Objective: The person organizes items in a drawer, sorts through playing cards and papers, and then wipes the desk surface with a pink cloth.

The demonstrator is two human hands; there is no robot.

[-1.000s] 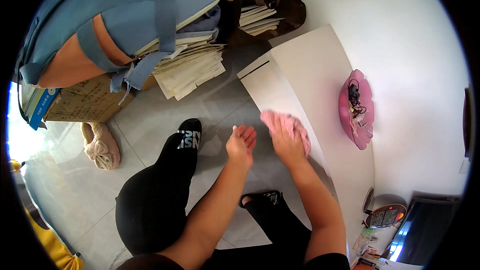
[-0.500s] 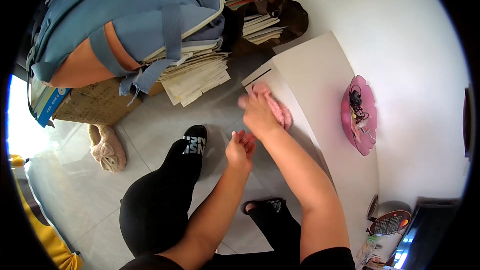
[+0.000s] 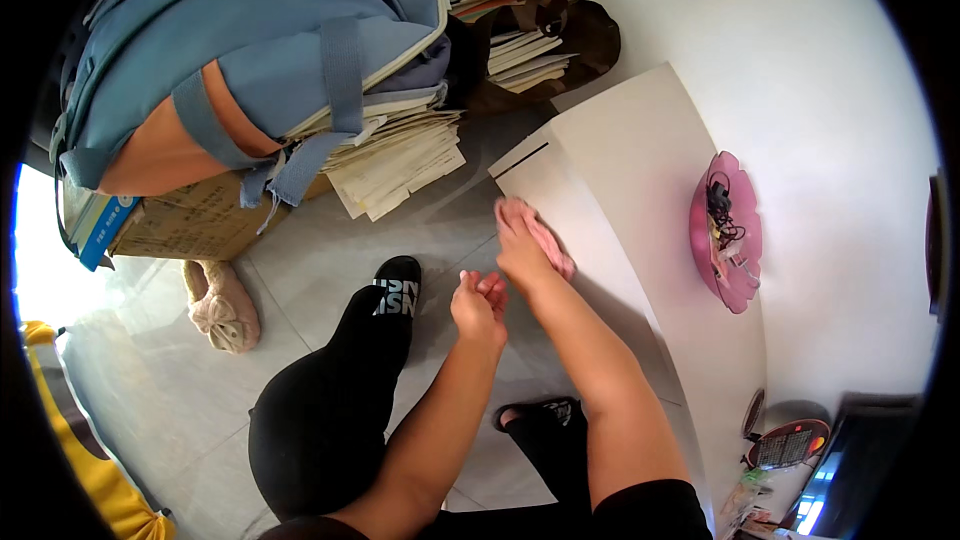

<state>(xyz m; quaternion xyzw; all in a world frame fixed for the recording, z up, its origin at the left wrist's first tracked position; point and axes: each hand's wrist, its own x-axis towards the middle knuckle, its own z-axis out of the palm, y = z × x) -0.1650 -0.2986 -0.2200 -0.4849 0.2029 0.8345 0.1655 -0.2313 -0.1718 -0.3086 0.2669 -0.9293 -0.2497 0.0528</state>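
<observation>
A fuzzy pink cloth (image 3: 546, 238) lies against the front face of the long white cabinet (image 3: 625, 140). My right hand (image 3: 522, 254) grips the cloth and presses it to that face, below the top edge; the fingertips are partly hidden by the cloth. Just left of it, my left hand (image 3: 479, 308) hangs in the air above the floor, palm partly up. Its fingers are loosely bent and apart, with nothing seen in them.
On the cabinet top stand a pink petal-edged bowl (image 3: 743, 250) of cables and, nearer, a racket (image 3: 788, 444). A blue backpack (image 3: 270, 50) rests over a cardboard box (image 3: 190, 220) and paper stacks (image 3: 400, 165). A fluffy slipper (image 3: 222, 310) lies on the tiled floor.
My right hand has slid the pink cloth nearer to me along the cabinet's front face. My left hand's fingers have curled in a little. The view has shifted slightly.
</observation>
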